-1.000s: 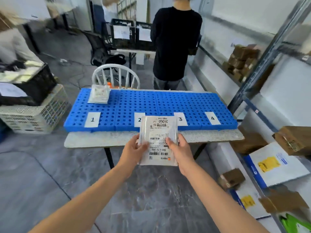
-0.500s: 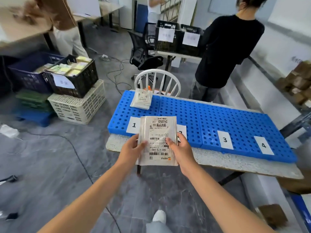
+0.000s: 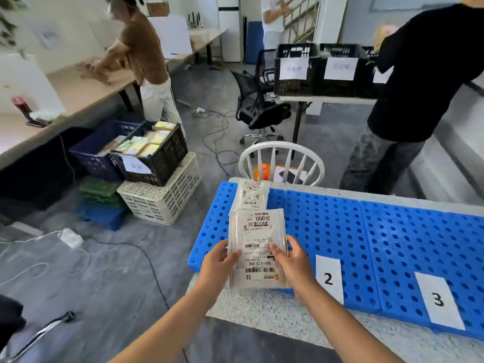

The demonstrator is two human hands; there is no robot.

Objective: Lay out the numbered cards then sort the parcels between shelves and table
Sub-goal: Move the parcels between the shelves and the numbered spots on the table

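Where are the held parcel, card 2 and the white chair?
Parcel (image 3: 258, 239): head view, middle of its label.
Card 2 (image 3: 329, 279): head view, on the digit.
White chair (image 3: 281, 146): head view, top rail of backrest.

The mat (image 3: 327, 231) is bright blue with rows of round holes. Card 2 (image 3: 329, 279) and card 3 (image 3: 438, 299) are white with black numbers. The parcel (image 3: 258, 231) is white with black stripy bar codes — the worktop (image 3: 262, 307) is speckled white and grey. The chair (image 3: 281, 145) is white.

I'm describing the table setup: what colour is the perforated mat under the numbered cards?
The mat is bright blue, dotted with round holes; head view.
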